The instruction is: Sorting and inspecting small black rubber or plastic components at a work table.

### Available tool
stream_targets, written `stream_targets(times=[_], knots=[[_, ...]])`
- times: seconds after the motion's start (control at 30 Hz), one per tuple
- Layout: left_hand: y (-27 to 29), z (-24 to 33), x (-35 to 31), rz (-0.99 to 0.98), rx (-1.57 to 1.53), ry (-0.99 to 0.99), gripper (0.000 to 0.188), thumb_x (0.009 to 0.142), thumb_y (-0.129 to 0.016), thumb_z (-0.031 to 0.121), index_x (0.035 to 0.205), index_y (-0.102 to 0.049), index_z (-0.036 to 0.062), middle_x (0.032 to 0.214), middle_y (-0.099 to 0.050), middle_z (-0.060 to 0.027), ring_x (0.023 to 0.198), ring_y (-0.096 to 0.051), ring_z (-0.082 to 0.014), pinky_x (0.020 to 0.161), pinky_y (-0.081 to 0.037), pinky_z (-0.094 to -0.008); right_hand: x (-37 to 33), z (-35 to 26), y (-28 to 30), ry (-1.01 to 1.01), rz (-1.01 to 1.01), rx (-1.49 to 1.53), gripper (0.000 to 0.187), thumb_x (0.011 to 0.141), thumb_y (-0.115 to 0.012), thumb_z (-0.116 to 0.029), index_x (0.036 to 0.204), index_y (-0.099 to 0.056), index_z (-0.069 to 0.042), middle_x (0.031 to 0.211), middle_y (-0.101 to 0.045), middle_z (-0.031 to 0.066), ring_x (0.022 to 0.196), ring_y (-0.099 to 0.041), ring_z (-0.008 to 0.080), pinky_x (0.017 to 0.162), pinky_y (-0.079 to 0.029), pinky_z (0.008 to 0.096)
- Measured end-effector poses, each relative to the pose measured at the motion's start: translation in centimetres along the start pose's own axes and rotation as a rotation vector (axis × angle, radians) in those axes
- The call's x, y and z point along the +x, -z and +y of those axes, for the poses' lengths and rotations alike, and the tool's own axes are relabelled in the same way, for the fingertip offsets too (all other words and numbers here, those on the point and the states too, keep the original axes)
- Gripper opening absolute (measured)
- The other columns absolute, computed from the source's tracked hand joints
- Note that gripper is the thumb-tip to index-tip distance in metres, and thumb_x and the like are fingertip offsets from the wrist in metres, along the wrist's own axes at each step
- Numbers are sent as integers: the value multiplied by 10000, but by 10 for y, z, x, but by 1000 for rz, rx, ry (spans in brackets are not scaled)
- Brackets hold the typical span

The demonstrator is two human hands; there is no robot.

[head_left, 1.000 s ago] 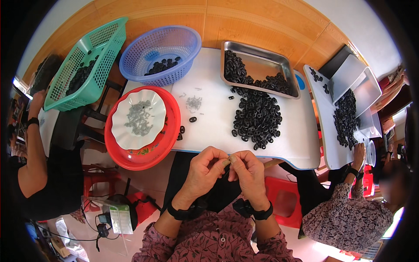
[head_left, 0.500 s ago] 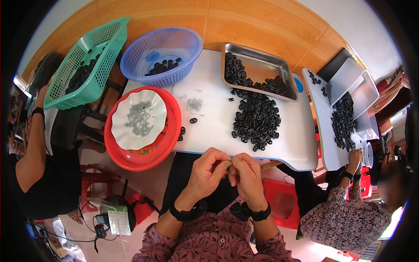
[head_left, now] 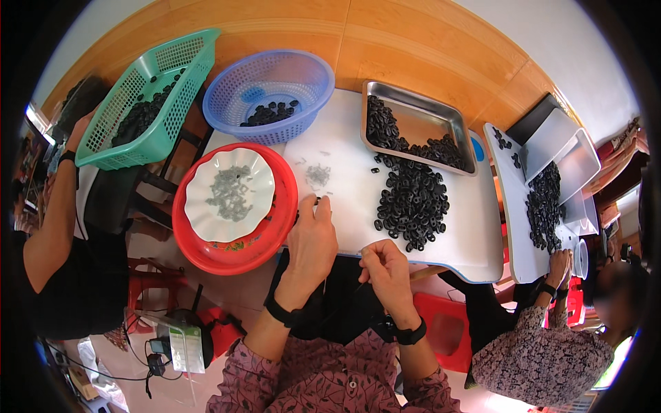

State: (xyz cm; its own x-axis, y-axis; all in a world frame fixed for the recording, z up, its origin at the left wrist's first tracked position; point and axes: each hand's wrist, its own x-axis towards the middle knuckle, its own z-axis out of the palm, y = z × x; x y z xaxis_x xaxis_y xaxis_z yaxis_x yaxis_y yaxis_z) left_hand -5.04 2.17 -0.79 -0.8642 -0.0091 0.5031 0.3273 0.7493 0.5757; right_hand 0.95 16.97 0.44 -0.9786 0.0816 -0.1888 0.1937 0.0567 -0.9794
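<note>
My left hand (head_left: 313, 239) reaches over the front edge of the white table, fingers stretched out and slightly apart. Its fingertips are at a small black two-holed oval piece (head_left: 317, 200) on the tabletop; whether they touch it I cannot tell. My right hand (head_left: 389, 274) hangs at the table's front edge, thumb and forefinger pinched together, and what they hold is too small to make out. Beside my left hand, a white wavy-rimmed plate (head_left: 196, 206) of small clear pieces (head_left: 231, 193) rests on a red tray (head_left: 187, 241). Right of it lies a heap of black pieces (head_left: 413, 203).
A steel tray (head_left: 430, 113), a blue colander (head_left: 303, 124) and a green basket (head_left: 165, 131) hold more black pieces. Loose clear bits (head_left: 317, 175) lie mid-table. One person (head_left: 551, 344) works at a table on the right; another person's arm (head_left: 58, 227) is at left.
My hands, together before, have parted. The left has moved forward and left to the black piece on the table; the right stays pinched near the edge. The view has shifted slightly.
</note>
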Motion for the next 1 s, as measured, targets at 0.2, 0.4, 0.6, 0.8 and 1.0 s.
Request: stream_targets(times=[0.2, 0.4, 0.6, 0.8, 1.0], knots=[[-3, 1, 12, -238, 252, 69, 217, 772, -574, -34, 985, -540, -65, 990, -509, -192, 787, -616, -362, 636, -524, -412, 9, -4, -2, 56, 8, -61, 123, 914, -579, -104, 879, -546, 9, 692, -577, 31, 537, -555, 74, 491, -449, 203], [5, 5, 6, -265, 261, 48, 145, 740, -602, -37, 869, -535, -34, 936, -488, -173, 830, -601, -345, 643, -519, -398, 22, -9, -3, 73, 30, -135, 112, 904, -584, -92, 874, -564, 13, 710, -599, 51, 539, -558, 82, 495, -454, 211], [11, 2, -5, -193, 115, 14, 97, 762, -618, -11, 846, -571, 3, 887, -514, -161, 810, -579, -347, 640, -492, -426, 26, -8, -7, 126, 34, -214, 106, 888, -587, -74, 862, -578, 28, 685, -614, 72, 537, -577, 97, 483, -478, 233], [19, 0, -19, -66, -284, 137, 111, 809, -625, 11, 918, -605, 17, 846, -561, -146, 739, -591, -352, 622, -479, -425, 37, -16, -14, 173, 39, -289, 111, 874, -586, -61, 851, -578, 47, 665, -631, 110, 519, -608, 139, 483, -483, 261], [10, 0, -15, 13, -140, 95, 140, 836, -626, 57, 968, -599, 21, 835, -550, -166, 718, -586, -374, 598, -481, -434, 57, -4, -19, 294, 136, -372, 123, 870, -602, -69, 902, -605, 50, 723, -641, 89, 529, -616, 128, 488, -481, 248]])
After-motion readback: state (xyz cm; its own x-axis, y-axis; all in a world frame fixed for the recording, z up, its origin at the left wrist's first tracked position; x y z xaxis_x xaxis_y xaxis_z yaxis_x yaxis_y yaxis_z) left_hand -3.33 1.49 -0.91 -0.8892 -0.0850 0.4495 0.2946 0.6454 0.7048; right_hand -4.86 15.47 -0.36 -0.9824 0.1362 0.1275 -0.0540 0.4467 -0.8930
